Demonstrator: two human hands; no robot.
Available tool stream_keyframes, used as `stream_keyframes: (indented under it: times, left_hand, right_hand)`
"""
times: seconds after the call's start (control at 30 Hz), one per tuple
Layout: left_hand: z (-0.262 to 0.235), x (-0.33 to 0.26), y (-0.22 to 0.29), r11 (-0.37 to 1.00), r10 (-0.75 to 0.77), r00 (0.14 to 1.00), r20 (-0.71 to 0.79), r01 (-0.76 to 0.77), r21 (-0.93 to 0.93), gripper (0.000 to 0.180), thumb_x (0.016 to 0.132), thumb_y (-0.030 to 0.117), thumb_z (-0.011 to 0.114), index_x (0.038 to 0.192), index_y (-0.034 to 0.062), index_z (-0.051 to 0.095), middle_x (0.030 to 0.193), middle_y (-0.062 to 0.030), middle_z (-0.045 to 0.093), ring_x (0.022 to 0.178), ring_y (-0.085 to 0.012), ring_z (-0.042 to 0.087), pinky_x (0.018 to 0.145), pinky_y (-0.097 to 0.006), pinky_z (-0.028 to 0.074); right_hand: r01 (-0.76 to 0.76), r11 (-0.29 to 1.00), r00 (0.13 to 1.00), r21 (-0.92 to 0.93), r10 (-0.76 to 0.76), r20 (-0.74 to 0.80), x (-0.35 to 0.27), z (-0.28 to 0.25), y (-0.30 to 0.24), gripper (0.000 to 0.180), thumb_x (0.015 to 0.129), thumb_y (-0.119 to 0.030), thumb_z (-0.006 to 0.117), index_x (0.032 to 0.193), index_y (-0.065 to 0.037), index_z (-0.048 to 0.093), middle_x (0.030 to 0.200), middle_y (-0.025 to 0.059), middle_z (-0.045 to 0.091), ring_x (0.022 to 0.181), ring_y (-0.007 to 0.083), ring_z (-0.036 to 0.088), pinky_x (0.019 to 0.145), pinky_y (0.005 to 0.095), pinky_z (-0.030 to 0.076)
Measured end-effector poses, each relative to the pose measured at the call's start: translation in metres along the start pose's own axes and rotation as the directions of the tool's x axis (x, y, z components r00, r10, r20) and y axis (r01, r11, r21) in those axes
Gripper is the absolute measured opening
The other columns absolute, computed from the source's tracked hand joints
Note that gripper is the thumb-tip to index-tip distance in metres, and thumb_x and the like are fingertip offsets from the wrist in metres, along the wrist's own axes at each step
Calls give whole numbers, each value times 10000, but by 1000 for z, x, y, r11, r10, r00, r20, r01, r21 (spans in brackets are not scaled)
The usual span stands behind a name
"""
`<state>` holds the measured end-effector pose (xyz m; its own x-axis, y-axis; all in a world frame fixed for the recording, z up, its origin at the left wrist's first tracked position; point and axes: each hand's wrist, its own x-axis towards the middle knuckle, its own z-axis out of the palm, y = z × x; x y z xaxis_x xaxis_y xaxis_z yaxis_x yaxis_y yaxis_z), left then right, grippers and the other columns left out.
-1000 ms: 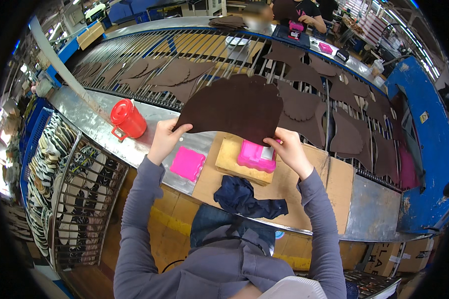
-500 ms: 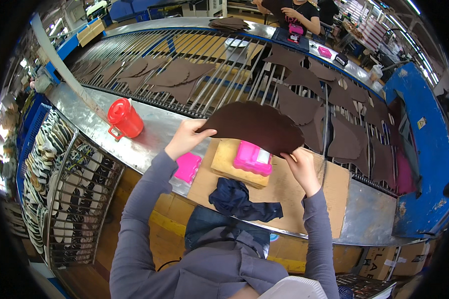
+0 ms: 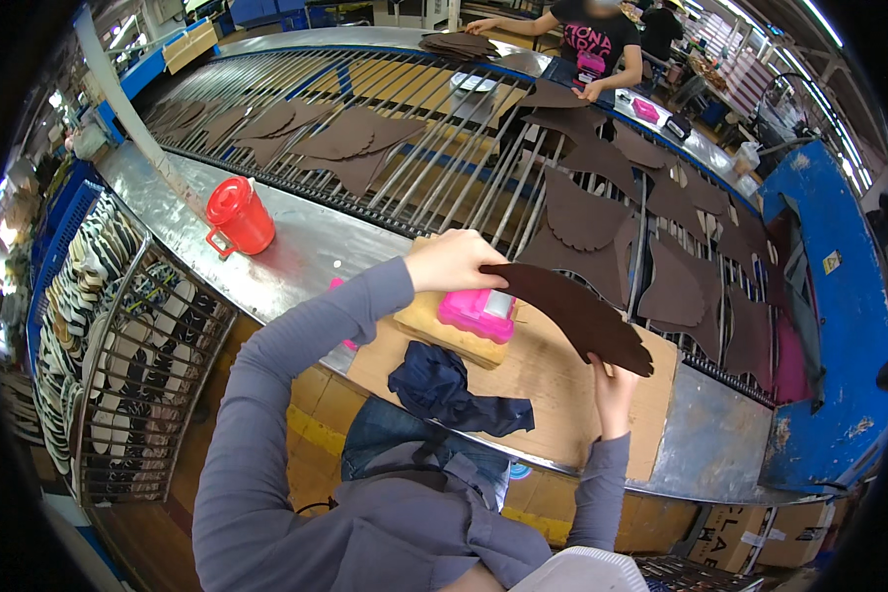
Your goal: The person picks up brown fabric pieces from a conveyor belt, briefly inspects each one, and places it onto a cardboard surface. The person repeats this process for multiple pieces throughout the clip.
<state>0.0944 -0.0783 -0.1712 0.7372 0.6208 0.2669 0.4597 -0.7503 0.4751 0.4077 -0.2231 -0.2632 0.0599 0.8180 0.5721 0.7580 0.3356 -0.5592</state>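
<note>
Above the yellow block (image 3: 422,320), I watch the left hand (image 3: 454,261) pinch one corner of the dark brown piece (image 3: 577,314), thumb and fingers closed on it. The right hand (image 3: 614,390) grips the lower edge of that same piece near its far end, fingers folded in, so I have it slung aslant between the two hands, off the worktop.

Just below the left hand I see a pink box (image 3: 479,312), resting on the yellow block. Nearer the body, below and between the hands, a navy cloth (image 3: 444,385) lies bunched on a cardboard sheet (image 3: 597,434), which the right hand hangs over. The left sleeve (image 3: 331,326) blocks my view of most of a flat pink piece (image 3: 349,344). Well to the left of the left hand stands a red jug (image 3: 240,217), and farther down that way a wire basket (image 3: 133,483). Beyond both hands runs a rack of metal rods (image 3: 444,168), and right of the right hand rises a blue machine (image 3: 829,326).

I count two hands, one held piece, one pink box, one block, one cloth, one jug. The flat brown pieces (image 3: 587,212) on the rods overlap too much for me to count. Across the rack from the hands, one co-worker (image 3: 597,39) stands.
</note>
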Motion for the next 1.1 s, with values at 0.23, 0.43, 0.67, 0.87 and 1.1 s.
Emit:
stream_keyframes:
  times: [0.23,0.43,0.67,0.87,1.1]
  left_hand:
    - [21,60,38,970,99,974,205,-140,196,309,766,366,711,825,63,727,716,-160,669,718,-348,657,665,-424,531]
    - [38,113,55,961,269,927,263,-274,-15,301,768,323,710,866,38,700,784,-186,652,873,-366,620,773,-455,495]
    - [-37,123,8,950,241,912,-331,-292,-114,532,818,139,689,1313,65,509,1262,-134,599,1179,-268,568,989,-370,453]
    - [-85,5,-120,758,-411,782,-468,8,-652,330,900,64,618,1213,-26,566,1182,-125,644,1120,-181,600,989,-294,448]
    - [-61,-102,-214,371,-877,464,-126,487,-791,339,905,161,611,1234,77,599,1144,-22,661,978,-108,601,862,-264,434]
  right_hand:
    - [-92,984,996,-150,90,-15,-10,-89,-3,206,789,26,694,993,12,671,928,185,694,839,303,693,720,338,511]
    - [-162,987,985,10,162,-67,19,-149,-25,157,793,33,699,946,40,667,834,108,703,758,151,641,709,290,488]
    - [-329,776,904,538,424,-59,107,-103,-3,181,851,-42,689,1012,29,649,972,40,675,838,114,601,766,270,483]
    - [-385,84,789,919,547,281,164,42,73,344,923,-24,564,1256,-36,482,1243,129,569,1101,273,605,842,402,568]
    - [-268,-280,542,922,747,384,167,199,138,230,961,28,433,1184,25,488,1225,188,544,1096,342,595,947,473,540]
